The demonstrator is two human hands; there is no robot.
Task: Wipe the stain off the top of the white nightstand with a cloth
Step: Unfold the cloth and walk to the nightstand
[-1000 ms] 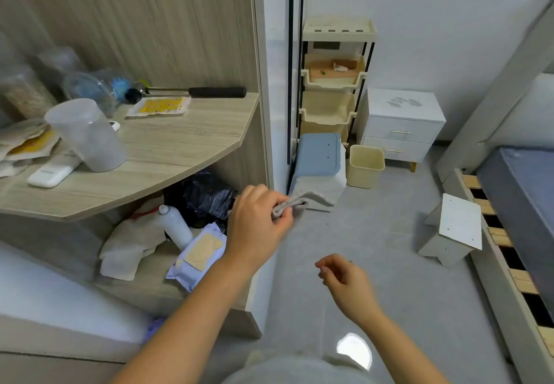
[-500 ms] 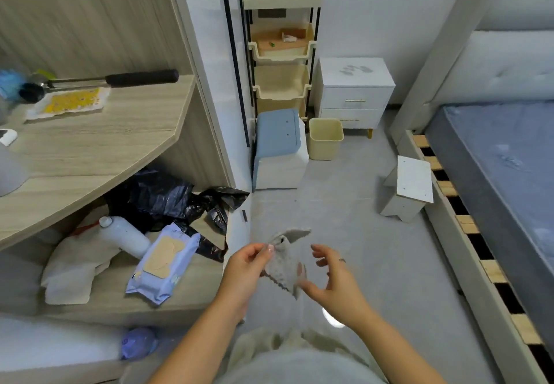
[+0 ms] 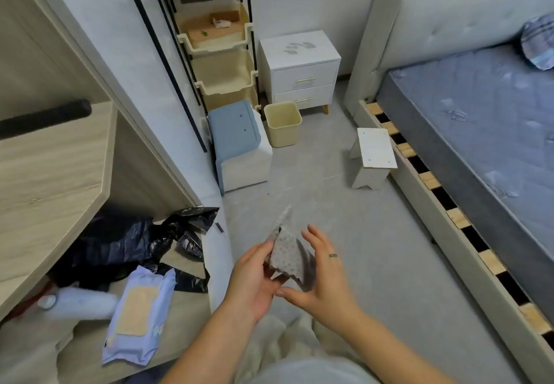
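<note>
Grey and faintly dotted, the cloth (image 3: 286, 253) is held up in the near centre of the view, above the grey floor (image 3: 329, 204). It is folded into a rough triangle whose long axis runs near to far, with the narrow tip pointing away toward the far wall and the wide scalloped edge hanging nearest the person.

The left hand (image 3: 254, 278) comes in from the lower left, palm turned inward, thumb and fingers pinching the cloth's left edge. The right hand (image 3: 322, 272) comes in from the lower right with its fingers spread and loosely curved around the cloth's right side, thumb beneath the lower edge; a ring shows on one finger. It cups the cloth rather than clenching it.

Well apart from the hands, at the far side of the room, stands the white nightstand (image 3: 301, 69), with a grey smeared stain (image 3: 295, 47) on its top. Just left of it is a cream shelf rack (image 3: 218, 45), and in front of it a cream bin (image 3: 283, 124). A small white stool (image 3: 374, 159) sits to the right beside the bed frame (image 3: 449, 234).
</note>
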